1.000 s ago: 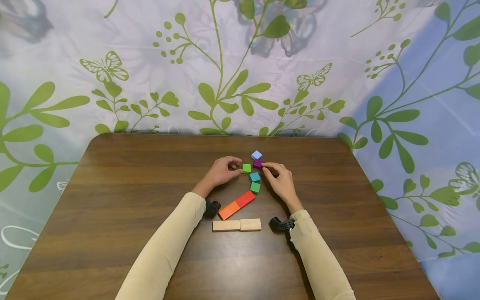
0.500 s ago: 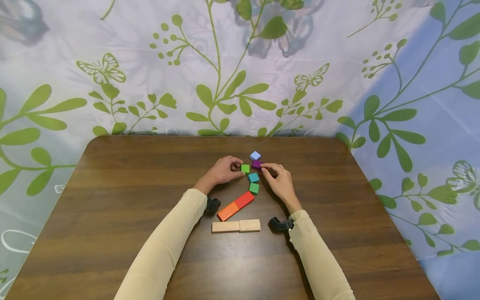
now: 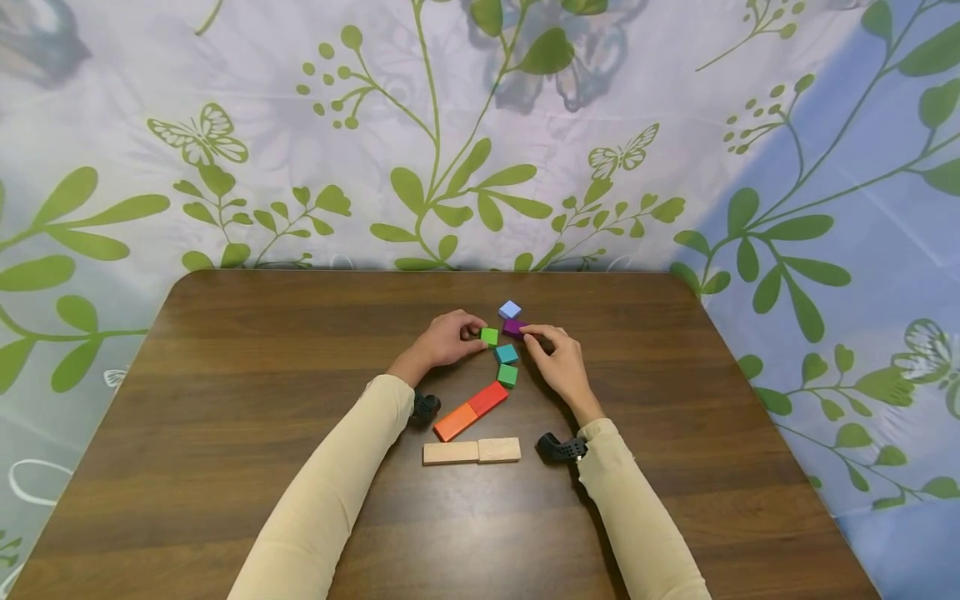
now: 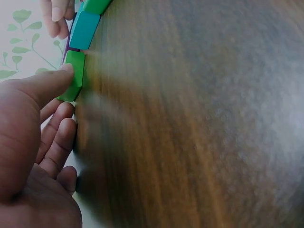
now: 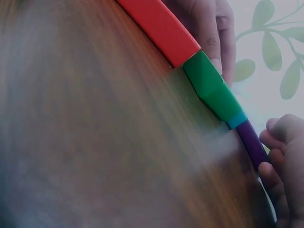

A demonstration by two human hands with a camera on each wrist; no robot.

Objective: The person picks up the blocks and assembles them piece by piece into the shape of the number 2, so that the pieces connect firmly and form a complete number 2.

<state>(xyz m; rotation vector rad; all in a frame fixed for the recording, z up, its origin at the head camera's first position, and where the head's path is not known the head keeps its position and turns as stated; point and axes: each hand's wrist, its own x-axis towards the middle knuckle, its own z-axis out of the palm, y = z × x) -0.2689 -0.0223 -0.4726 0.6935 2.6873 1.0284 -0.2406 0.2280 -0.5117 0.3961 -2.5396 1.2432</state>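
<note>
In the head view, my left hand (image 3: 450, 337) is at the left side of a light green block (image 3: 489, 337), pinching it between thumb and forefinger; the left wrist view has the thumb on that block's face. My right hand (image 3: 558, 362) holds the right end of a purple block (image 3: 513, 327) by its fingertips. A pale blue block (image 3: 510, 309) lies just behind the purple one. In front of it come a teal block (image 3: 506, 354) and a darker green block (image 3: 507, 376), forming a short curve.
A red block (image 3: 489, 398) and an orange block (image 3: 455, 422) lie end to end in a slanting row. Nearer me, two plain wooden blocks (image 3: 452, 452) form a straight row. The brown table (image 3: 300, 333) ends at a patterned cloth (image 3: 285, 142).
My left hand has moved slightly right and its fingers have closed on the light green block. My right hand stays at the purple block. The view has shifted a little.
</note>
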